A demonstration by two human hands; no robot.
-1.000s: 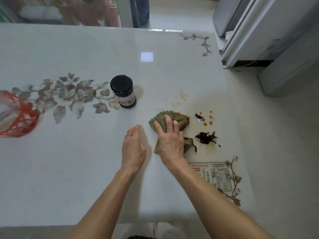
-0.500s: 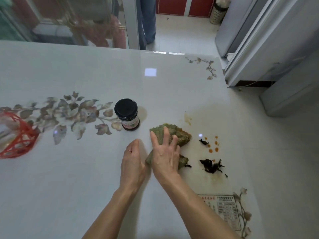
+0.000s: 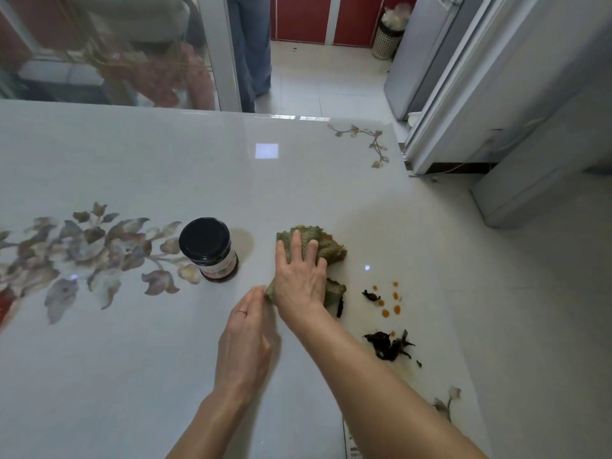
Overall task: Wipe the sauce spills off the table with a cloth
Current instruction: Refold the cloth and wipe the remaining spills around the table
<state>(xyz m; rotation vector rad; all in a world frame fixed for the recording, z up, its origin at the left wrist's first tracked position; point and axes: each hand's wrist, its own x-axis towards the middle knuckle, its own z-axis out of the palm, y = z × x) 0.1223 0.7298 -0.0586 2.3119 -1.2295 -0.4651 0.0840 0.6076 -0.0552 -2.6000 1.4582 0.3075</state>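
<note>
Single head-worn view, forward and steeply down, close over the table.

Home dining area: floral-print bench, sauce jar, tiled floor, red cabinets, bin past doorway.

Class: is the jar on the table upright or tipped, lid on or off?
Upright, lid on: the jar stands on its base, with its black lid on top.

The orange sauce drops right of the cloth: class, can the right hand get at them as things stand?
Probably yes. The right hand presses flat on the green cloth; the sauce drops lie on its right, with only a dark scrap between. The jar stands on the other side.
</note>
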